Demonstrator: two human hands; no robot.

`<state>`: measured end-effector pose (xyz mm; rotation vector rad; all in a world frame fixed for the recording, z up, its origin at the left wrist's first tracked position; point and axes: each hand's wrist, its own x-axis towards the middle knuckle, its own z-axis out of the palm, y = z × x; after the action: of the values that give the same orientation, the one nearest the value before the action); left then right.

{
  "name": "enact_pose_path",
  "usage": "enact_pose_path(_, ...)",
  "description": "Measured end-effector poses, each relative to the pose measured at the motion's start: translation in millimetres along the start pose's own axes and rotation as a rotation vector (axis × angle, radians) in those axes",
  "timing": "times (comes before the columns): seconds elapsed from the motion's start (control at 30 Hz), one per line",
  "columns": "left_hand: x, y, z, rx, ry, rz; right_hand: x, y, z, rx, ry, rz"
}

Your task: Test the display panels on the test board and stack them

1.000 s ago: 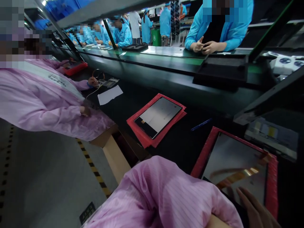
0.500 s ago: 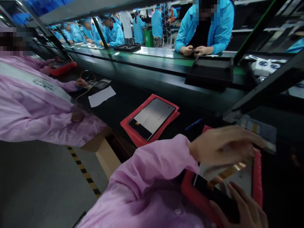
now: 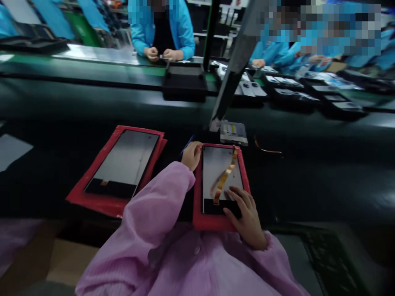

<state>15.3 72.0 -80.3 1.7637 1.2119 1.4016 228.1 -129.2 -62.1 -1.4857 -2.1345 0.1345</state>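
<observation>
A display panel (image 3: 211, 164) with a dark lower strip lies on a red bubble-wrap sheet (image 3: 200, 223) in front of me. A copper-coloured flex cable (image 3: 227, 174) runs from that strip up across the panel to its top right. My left hand (image 3: 191, 155) is closed, its fingers curled at the upper left corner of the panel and wrap; what they pinch, if anything, is hidden. My right hand (image 3: 245, 209) rests with spread fingers on the panel's lower right part. Beside my left arm, a second display panel (image 3: 129, 152) lies on red wrap.
Behind the panel are a blue pen (image 3: 187, 144), a small flat device (image 3: 233, 132) and a thin loose cable (image 3: 267, 151). A slanted metal post (image 3: 230, 86) rises there. Across the conveyor, a person in blue (image 3: 162, 33) works behind a black tray (image 3: 184, 78).
My view has swung to the right. My left hand has left the flex cable and moved to the panel's upper left corner. My right hand stays on the panel's lower right.
</observation>
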Motion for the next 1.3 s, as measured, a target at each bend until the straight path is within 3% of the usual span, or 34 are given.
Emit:
enact_pose_path(0.33,2,-2,-2.5,0.057,-0.179,-0.094,-6,-17,-5,-0.126,-0.128,0.081)
enact_pose_path(0.5,1,5,-1.8,0.027,-0.177,-0.090,-6,-18,-5,-0.119,-0.133,0.084)
enact_pose_path(0.7,4,26,-9.6,-0.054,-0.060,-0.045,-8,-16,-2,-0.062,-0.053,0.073)
enact_pose_path(0.83,17,44,-5.8,-0.160,-0.051,-0.007,-11,-5,-5,0.064,0.027,0.038)
enact_pose_path(1.13,46,62,29.1,-0.611,-0.252,0.001,-7,0,-26,0.076,0.048,0.080)
enact_pose_path(1.3,54,71,25.1,-0.620,-0.329,0.050,-5,4,-27,-0.069,0.134,0.115)
